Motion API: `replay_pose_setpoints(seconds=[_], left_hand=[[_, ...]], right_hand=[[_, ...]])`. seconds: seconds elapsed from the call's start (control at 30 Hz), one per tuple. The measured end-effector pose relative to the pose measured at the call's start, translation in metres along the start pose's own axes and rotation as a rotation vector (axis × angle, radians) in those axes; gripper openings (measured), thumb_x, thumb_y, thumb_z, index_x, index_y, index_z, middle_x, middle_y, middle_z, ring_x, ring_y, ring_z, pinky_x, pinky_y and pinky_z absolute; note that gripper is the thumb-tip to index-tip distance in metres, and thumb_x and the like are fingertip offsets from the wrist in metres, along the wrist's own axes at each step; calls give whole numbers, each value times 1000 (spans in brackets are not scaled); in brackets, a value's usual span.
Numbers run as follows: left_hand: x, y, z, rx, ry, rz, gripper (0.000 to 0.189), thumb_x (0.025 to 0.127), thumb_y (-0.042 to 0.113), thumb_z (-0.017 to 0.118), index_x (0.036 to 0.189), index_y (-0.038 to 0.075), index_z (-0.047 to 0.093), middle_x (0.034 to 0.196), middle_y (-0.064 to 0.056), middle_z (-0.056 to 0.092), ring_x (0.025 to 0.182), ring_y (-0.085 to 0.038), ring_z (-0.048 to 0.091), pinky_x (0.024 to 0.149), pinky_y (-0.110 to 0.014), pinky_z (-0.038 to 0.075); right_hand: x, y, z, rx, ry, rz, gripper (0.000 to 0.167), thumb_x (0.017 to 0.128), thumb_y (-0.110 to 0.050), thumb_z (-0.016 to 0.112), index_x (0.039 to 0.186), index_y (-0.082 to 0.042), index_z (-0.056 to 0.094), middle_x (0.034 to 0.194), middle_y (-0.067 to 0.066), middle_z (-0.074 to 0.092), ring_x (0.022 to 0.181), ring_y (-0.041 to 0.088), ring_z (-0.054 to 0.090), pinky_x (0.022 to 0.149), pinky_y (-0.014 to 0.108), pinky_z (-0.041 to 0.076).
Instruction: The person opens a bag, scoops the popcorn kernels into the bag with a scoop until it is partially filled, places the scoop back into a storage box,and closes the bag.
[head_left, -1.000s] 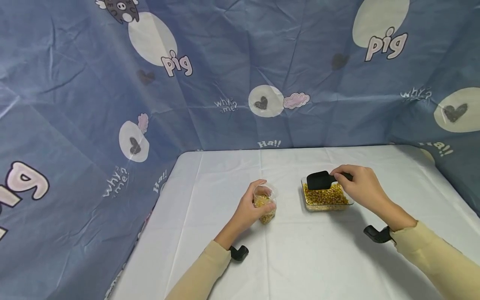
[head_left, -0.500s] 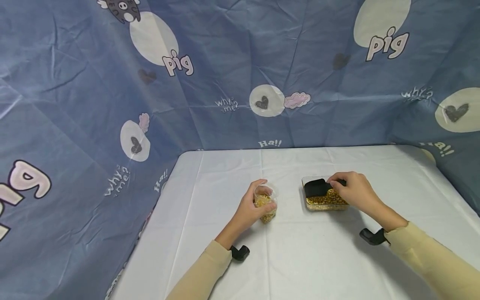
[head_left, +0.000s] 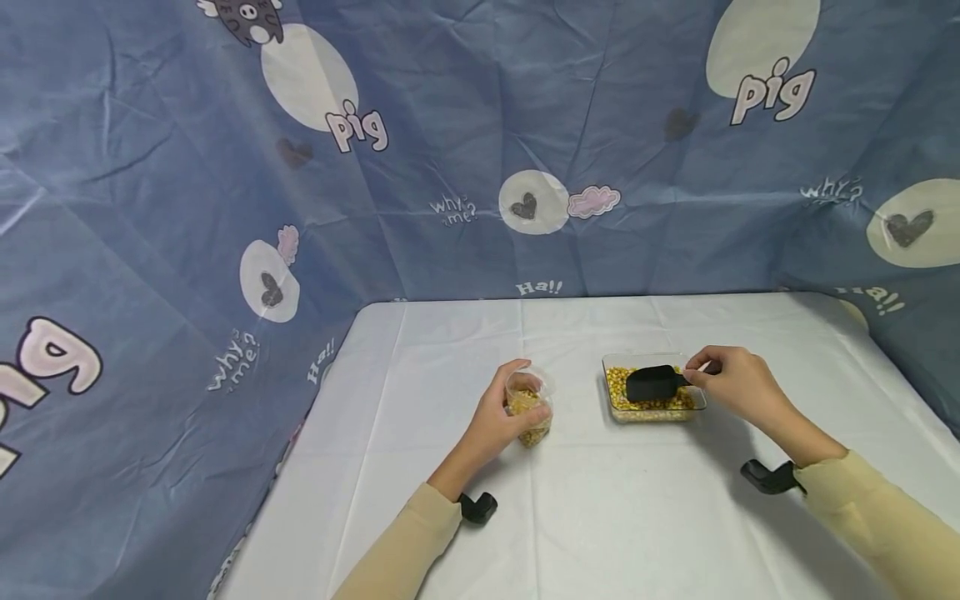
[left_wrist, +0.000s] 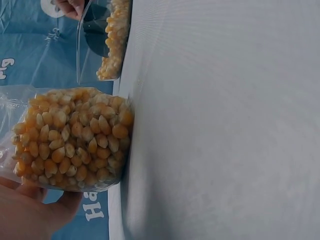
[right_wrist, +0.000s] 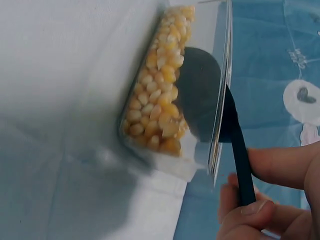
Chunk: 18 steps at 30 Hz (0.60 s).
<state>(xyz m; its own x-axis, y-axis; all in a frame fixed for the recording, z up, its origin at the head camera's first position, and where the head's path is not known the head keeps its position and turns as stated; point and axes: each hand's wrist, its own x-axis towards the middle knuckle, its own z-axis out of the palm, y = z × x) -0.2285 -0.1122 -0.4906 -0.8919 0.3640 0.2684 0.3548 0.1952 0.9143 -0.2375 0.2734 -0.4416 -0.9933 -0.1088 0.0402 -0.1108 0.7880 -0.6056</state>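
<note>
My left hand grips a clear, thin-walled plastic bag with an open round mouth. Yellow corn kernels fill its lower part, and its base is at the white cloth. To the right stands a clear rectangular container holding a layer of corn kernels. My right hand pinches the handle of a black scoop between thumb and fingers. In the right wrist view the scoop's blade shows through the container wall, inside it and low against the kernels.
A white cloth covers the table. Behind and to the left hangs a blue printed curtain. Black wrist mounts stick out from both forearms, close over the table.
The right hand has lowered the scoop from over the container into it at the left, then moved it right across the kernels. The left hand and bag have stayed in place.
</note>
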Motion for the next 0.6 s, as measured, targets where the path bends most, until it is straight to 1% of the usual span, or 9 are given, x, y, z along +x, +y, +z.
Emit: replay_pose_setpoints(seconds=[0.1, 0.23, 0.33, 0.43, 0.5, 0.6], left_hand=[[-1, 1, 0, 7, 6, -9, 71, 91, 27, 77, 149, 33, 37, 127, 2, 61, 118, -14, 56, 102, -45, 42], [-1, 0, 0, 1, 5, -14, 71, 91, 27, 77, 150, 31, 37, 128, 0, 61, 118, -16, 56, 102, -45, 41], [0, 1, 0, -1, 3, -17, 71, 91, 28, 77, 150, 30, 37, 127, 0, 61, 118, -17, 56, 102, -45, 41], [-1, 2, 0, 0, 1, -19, 71, 91, 28, 77, 150, 31, 37, 127, 1, 61, 118, -16, 56, 102, -44, 41], [-1, 2, 0, 2, -1, -19, 71, 91, 28, 77, 150, 31, 37, 127, 1, 61, 118, -15, 56, 102, -44, 41], [-1, 1, 0, 5, -1, -24, 71, 91, 27, 77, 150, 32, 37, 127, 2, 61, 118, -15, 56, 101, -43, 42]], right_hand=[[1, 4, 0, -6, 25, 27, 37, 93, -36, 72, 112, -5, 67, 93, 12, 69, 74, 23, 63, 60, 38, 48], [3, 8, 5, 6, 48, 43, 49, 91, -39, 75, 119, -1, 62, 99, 19, 67, 77, 28, 63, 61, 39, 48], [5, 7, 11, 14, 50, 41, 51, 91, -39, 74, 122, -2, 59, 100, 19, 65, 79, 29, 62, 62, 39, 47], [4, 4, 15, 7, 42, 41, 53, 91, -40, 74, 124, -2, 58, 101, 19, 65, 77, 27, 61, 61, 38, 46], [4, 2, 16, -16, 38, 49, 57, 91, -46, 73, 124, -3, 58, 101, 18, 65, 74, 25, 60, 58, 37, 46], [4, -1, 17, -65, 39, 58, 68, 88, -57, 72, 126, -3, 57, 99, 16, 66, 66, 21, 59, 52, 35, 44]])
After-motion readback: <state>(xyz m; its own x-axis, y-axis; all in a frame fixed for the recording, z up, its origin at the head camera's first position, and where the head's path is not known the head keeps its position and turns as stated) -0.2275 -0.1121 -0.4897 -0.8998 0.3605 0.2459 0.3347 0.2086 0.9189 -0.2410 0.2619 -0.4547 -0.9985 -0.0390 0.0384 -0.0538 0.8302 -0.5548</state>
